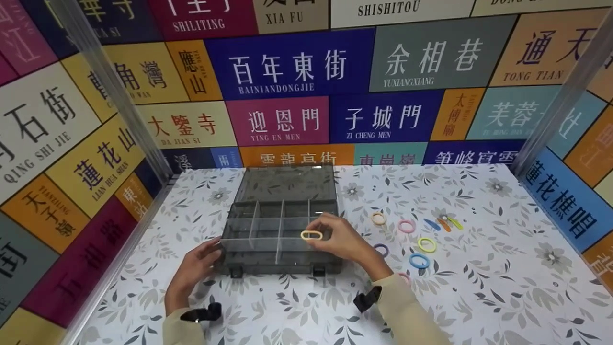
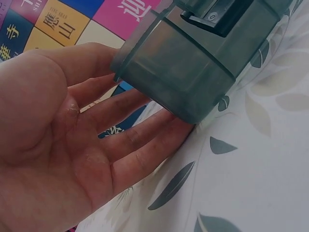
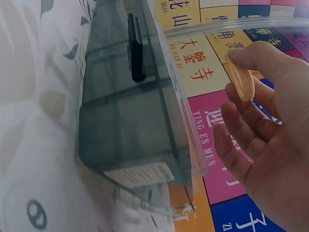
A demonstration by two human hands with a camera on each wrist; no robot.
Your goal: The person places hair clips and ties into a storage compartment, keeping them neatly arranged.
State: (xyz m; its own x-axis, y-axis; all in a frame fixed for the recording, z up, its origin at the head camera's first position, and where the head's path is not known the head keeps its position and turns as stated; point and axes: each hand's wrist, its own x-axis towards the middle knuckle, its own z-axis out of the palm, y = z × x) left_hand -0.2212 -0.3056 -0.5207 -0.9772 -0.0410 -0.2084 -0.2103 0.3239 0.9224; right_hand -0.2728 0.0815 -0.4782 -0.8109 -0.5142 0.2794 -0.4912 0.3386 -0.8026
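A pale orange hair tie (image 1: 312, 235) is pinched between the thumb and fingers of my right hand (image 1: 340, 237). That hand is over the right part of a dark see-through compartment box (image 1: 249, 265), whose lid (image 1: 287, 184) lies back behind it. The right wrist view shows the hair tie (image 3: 244, 79) above the box's rim. My left hand (image 1: 195, 266) touches the box's left end with its fingers fairly straight. In the left wrist view its fingers (image 2: 140, 162) rest against the box wall (image 2: 178, 77), partly hidden behind it.
Right of the box lie several loose hair ties, among them an orange one (image 1: 378, 219), a pink one (image 1: 406, 226), a yellow-green one (image 1: 426, 245) and a blue one (image 1: 419, 260). Beside them are blue, orange and yellow hair clips (image 1: 445, 225). Sign-covered walls (image 1: 297, 67) enclose the patterned table (image 1: 503, 297).
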